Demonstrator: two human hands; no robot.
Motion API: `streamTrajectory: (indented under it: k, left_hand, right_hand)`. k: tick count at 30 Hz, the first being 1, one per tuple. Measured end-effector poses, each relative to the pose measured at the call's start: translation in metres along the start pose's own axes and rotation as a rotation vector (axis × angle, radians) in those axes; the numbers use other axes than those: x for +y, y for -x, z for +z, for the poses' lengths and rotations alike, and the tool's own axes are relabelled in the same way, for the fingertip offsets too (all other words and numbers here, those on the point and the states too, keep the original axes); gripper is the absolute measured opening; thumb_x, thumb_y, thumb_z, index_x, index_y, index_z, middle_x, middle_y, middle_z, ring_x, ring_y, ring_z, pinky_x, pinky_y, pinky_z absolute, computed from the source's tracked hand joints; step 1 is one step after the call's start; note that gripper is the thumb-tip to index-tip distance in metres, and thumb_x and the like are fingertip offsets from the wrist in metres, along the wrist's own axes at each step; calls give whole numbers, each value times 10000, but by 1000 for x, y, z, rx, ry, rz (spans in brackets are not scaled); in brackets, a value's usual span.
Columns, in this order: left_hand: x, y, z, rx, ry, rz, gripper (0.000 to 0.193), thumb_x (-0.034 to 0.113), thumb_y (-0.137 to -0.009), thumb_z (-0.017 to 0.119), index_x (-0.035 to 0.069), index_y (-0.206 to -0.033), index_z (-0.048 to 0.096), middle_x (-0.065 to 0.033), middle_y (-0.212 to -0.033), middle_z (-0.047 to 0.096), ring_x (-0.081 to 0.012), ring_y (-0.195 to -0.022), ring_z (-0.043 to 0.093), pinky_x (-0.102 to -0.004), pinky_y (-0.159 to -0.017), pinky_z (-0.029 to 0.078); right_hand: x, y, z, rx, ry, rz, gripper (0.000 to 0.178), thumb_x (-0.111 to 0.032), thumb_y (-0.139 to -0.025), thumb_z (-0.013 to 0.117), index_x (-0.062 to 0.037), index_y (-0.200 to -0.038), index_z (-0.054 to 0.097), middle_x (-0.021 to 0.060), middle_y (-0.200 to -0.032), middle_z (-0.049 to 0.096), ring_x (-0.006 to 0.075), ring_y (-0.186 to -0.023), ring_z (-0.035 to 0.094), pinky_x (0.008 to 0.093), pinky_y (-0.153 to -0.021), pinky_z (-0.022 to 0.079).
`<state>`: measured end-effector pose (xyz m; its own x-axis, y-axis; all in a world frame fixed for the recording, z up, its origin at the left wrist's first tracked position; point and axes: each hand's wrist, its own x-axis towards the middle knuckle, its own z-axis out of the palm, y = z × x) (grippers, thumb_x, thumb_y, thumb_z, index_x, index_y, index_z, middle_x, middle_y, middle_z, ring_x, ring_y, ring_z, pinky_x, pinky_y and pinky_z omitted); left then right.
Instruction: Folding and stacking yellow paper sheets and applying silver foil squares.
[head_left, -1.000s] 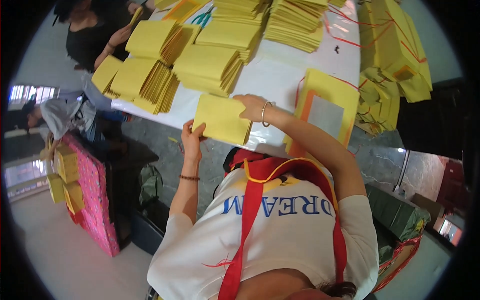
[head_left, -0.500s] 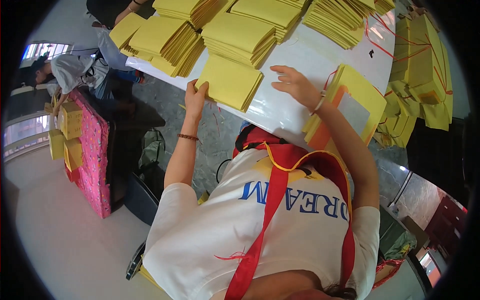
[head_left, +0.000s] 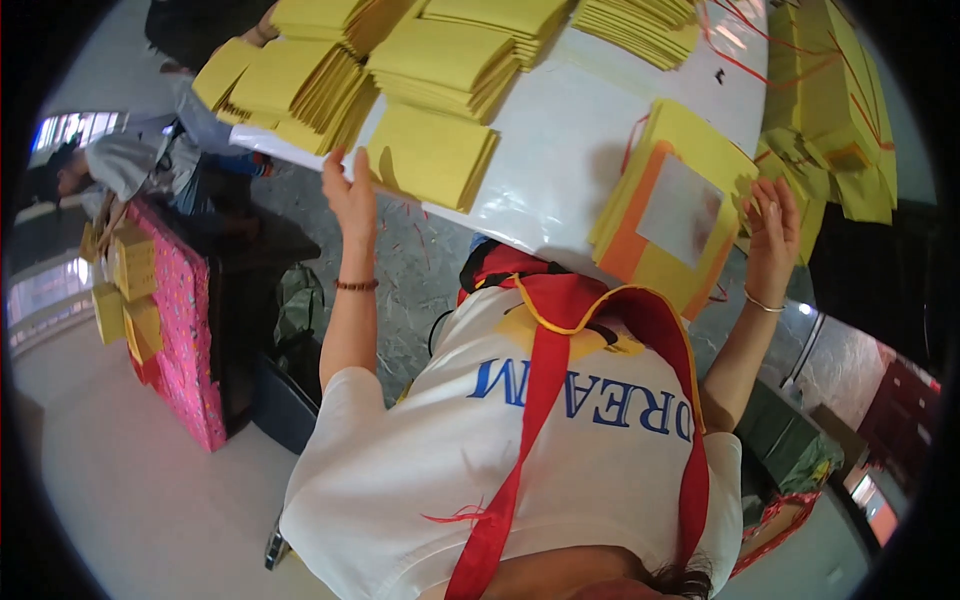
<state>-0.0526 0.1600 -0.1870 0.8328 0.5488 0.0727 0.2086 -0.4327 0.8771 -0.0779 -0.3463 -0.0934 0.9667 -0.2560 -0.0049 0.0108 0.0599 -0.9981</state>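
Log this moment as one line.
Left hand: open, at left edge of folded yellow stack | Right hand: at right corner of orange-striped yellow stack, contact unclear | Both stacks: on white table

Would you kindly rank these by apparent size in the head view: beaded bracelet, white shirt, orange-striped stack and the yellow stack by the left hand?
1. White shirt
2. Orange-striped stack
3. Yellow stack by the left hand
4. Beaded bracelet

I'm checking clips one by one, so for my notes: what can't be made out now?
Head view throughout:
Far yellow piles: cut off by the top edge.
Upper co-worker: head cut off there too.
Dark scrap on the table: too small to identify.
Right hand: its fingers hide any contact with the orange-striped pile.
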Motion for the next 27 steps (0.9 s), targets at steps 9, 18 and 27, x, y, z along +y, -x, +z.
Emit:
streamTrajectory:
  k: [9, 18, 27]
  left_hand:
    - [115, 114, 127, -960, 588, 2, 539, 385, -968, 334, 1, -1345, 306, -139, -1342, 377, -202, -1242, 359, -327, -1018, 304]
    - [110, 144, 182, -1271, 647, -62, 691, 501, -952, 192, 3, -1417, 73, -140, -1473, 130, -235, -1359, 129, -338, -1102, 139]
    - [108, 136, 183, -1259, 683, -147, 693, 501, -951, 200, 19, -1422, 35, -126, -1478, 111, -232, -1360, 126, -332, -1105, 140]
  right_hand:
    - [85, 49, 2, 126, -406, 151, 571, -424, -968, 270, -104, -1428, 166, 81, -1442, 267, 219, -1314, 271, 343, -1074, 221]
    - [113, 57, 19, 127, -496, 220, 527, -386, -986, 212, -101, -1427, 174, 44, -1441, 253, 155, -1307, 257, 295, -1075, 215]
    - [103, 51, 35, 122, -496, 151, 491, -360, -990, 234, -115, -1415, 226, 6, -1360, 362, 122, -1222, 354, 277, -1028, 287]
